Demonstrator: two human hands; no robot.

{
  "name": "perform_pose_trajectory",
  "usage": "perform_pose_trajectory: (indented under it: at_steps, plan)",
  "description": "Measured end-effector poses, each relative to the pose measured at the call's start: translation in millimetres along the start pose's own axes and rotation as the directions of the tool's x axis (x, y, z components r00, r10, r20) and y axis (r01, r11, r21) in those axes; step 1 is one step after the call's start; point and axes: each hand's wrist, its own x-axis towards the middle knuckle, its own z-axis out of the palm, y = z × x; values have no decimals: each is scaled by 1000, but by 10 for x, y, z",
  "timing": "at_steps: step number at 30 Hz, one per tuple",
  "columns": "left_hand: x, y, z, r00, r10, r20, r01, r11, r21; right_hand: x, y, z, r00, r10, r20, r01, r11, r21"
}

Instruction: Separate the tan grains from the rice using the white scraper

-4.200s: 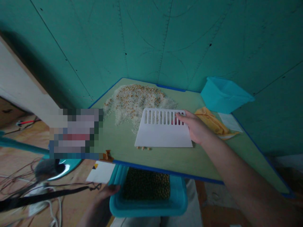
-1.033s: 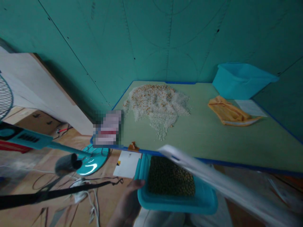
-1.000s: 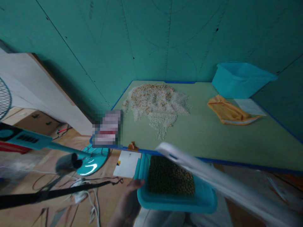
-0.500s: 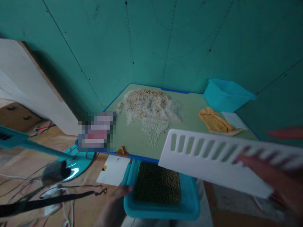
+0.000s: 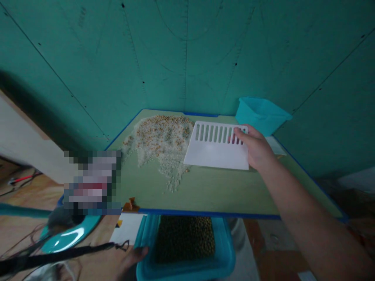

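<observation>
My right hand (image 5: 256, 146) grips the right end of a white slotted plastic scraper (image 5: 216, 154), its thumb over the row of slots. The scraper's left edge is over the right side of a spread pile of white grains and tan beans (image 5: 164, 136) on the table (image 5: 205, 191). Below the table's front edge, a turquoise tub (image 5: 227, 249) holds a layer of beans (image 5: 186, 238), dark in shadow and tan at the right. My left hand (image 5: 134, 257) is closed on the tub's left side, thumb at the rim; its other fingers are hidden.
A turquoise bin (image 5: 260, 113) stands at the table's back right, against a green wall (image 5: 187, 58). A blurred-out flat item (image 5: 92, 179) lies at the left edge. Orange tape (image 5: 131, 203) sticks up at the front edge. A lamp (image 5: 64, 214) and cables are at lower left.
My right hand has carried the scraper from the near right forward and left to the pile's right side. The view has shifted; my left hand stays at the tub.
</observation>
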Motion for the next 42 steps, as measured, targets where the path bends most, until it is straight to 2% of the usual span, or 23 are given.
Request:
perform_pose_trajectory:
  at_steps: [3, 9, 13, 16, 24, 36, 42]
  plan:
    - [83, -18, -26, 1000, -5, 3, 4, 999, 36, -27, -12, -54, 999, 34, -18, -34, 999, -32]
    - [119, -34, 55, 998, 26, -54, -20, 994, 109, 4, -3, -51, 995, 98, 9, -97, 991, -88]
    - [138, -56, 21, 997, -74, 14, 73, 996, 48, 24, 40, -58, 995, 101, -2, -100, 991, -85]
    - [145, -53, -11, 996, -89, 11, 88, 995, 48, 50, 70, -71, 993, 115, 0, -115, 990, -80]
    - [117, -19, 18, 998, -61, 13, 62, 998, -33, 49, 94, -65, 990, 136, 32, -134, 988, -77]
    - [87, -20, 58, 999, 1, -36, -2, 1000, -17, 76, 124, -79, 993, 112, 26, -109, 988, -114]
    - [79, -13, 73, 998, -49, 36, 51, 998, -38, 61, 140, -62, 988, 146, 50, -140, 985, -101]
